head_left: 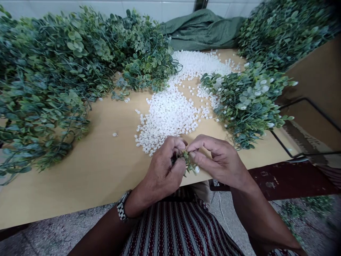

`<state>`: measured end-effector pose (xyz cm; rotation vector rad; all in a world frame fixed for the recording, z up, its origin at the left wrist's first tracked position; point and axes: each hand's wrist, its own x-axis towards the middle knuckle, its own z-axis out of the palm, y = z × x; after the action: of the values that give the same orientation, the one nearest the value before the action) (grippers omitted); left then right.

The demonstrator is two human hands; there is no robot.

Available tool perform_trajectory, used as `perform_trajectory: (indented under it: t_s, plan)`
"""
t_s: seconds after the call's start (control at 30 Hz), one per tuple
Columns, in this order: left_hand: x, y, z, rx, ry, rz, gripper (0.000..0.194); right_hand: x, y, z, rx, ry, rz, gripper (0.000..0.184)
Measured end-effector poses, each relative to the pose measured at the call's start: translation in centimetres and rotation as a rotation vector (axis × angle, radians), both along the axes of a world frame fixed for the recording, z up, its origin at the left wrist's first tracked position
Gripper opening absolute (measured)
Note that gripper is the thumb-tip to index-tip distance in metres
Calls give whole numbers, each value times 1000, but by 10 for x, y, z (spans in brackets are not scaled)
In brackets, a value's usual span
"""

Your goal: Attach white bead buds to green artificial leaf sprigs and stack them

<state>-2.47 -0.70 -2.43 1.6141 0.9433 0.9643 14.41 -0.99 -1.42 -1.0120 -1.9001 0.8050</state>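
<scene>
My left hand (pixel 165 167) and my right hand (pixel 217 158) meet at the near edge of a light wooden table (pixel 87 167). Both are closed in a pinch on one small green plastic leaf sprig (pixel 189 164), which has a white bead at its lower end. A watch sits on my left wrist. Just beyond my fingers lies a heap of small white beads (pixel 170 113), spread toward the back of the table.
A large pile of artificial green foliage (pixel 53 81) covers the table's left and back. A smaller pile with white beads on it (pixel 247 99) lies at the right, more foliage behind it. A green cloth (pixel 202 32) lies at the back. A black wire frame (pixel 306 128) stands at the right.
</scene>
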Motion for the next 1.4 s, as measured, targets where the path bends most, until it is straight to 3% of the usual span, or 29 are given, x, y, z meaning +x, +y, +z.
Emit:
perform_trajectory:
  t_s: [0.17, 0.33, 0.5, 0.6, 0.73, 0.87, 0.97, 1.1, 1.27, 1.4]
  plan:
    - [3, 5, 7, -120, 95, -54, 13, -3, 2, -6, -62, 147, -75, 5]
    - [0, 8, 6, -94, -27, 112, 6, 5, 2, -9, -17, 230, -256, 7]
    - [-2, 9, 4, 5, -16, 187, 11, 11, 1, -14, -97, 165, -128, 8]
    - [0, 9, 6, -14, -27, 185, 11, 9, 2, -15, -43, 125, -65, 9]
    - [1, 10, 10, -129, -84, 116, 9, 5, 4, -13, 73, 88, -12, 7]
    - [0, 9, 12, -312, -121, -11, 11, -1, 2, -11, 186, 34, -59, 8]
    - [-1, 7, 11, -308, -118, -25, 8, -7, -1, -12, 252, 10, -100, 12]
    - [0, 6, 9, -268, -155, 23, 11, -13, -4, -16, 230, 43, -127, 12]
    - [0, 7, 6, -446, -344, 154, 5, -5, 2, -17, 234, 52, -46, 8]
    - [-2, 9, 5, -571, -387, 265, 6, 10, 25, -16, 285, -189, -95, 13]
